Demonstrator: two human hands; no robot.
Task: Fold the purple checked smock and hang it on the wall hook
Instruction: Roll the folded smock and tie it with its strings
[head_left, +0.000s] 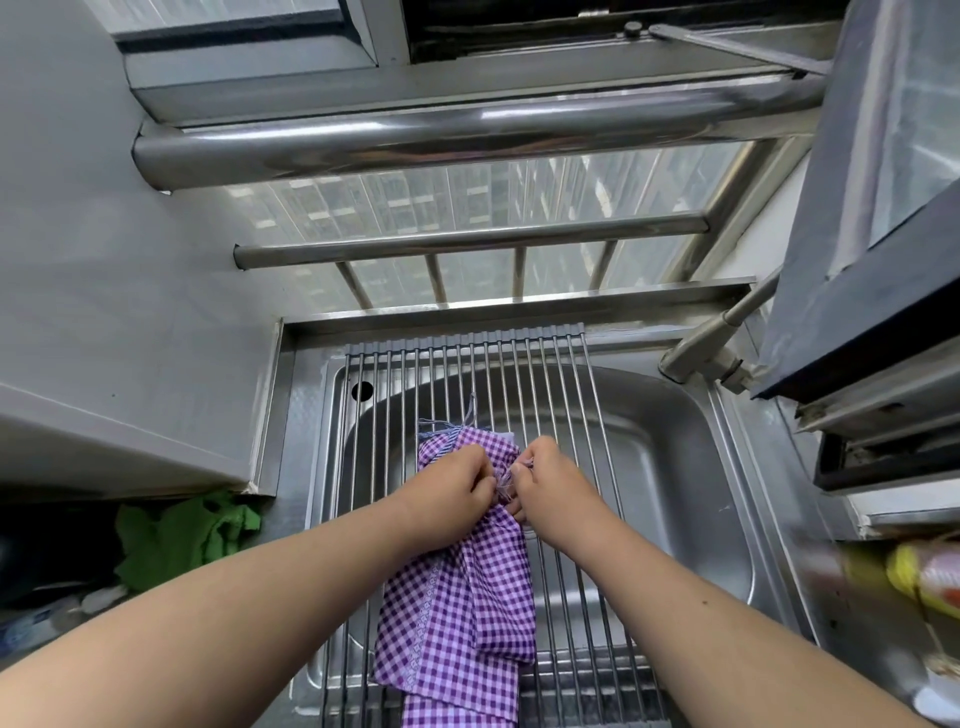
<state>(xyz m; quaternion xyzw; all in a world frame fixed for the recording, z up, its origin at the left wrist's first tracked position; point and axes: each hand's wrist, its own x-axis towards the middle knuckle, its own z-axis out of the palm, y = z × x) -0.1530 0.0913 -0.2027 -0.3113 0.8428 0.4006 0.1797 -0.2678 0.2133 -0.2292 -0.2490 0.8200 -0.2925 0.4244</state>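
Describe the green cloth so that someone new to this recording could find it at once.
Start at the steel sink with the wire rack laid over it, where both hands hold the purple checked smock. Look left, past the sink's edge, into the dark space below the grey ledge. The crumpled green cloth lies there, the only green thing in view.

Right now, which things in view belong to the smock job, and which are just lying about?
Job:
purple checked smock, on the rack
left hand, gripping it
right hand, gripping it

Lying about:
roll-up rack
sink
tap
green cloth

No wall hook visible.
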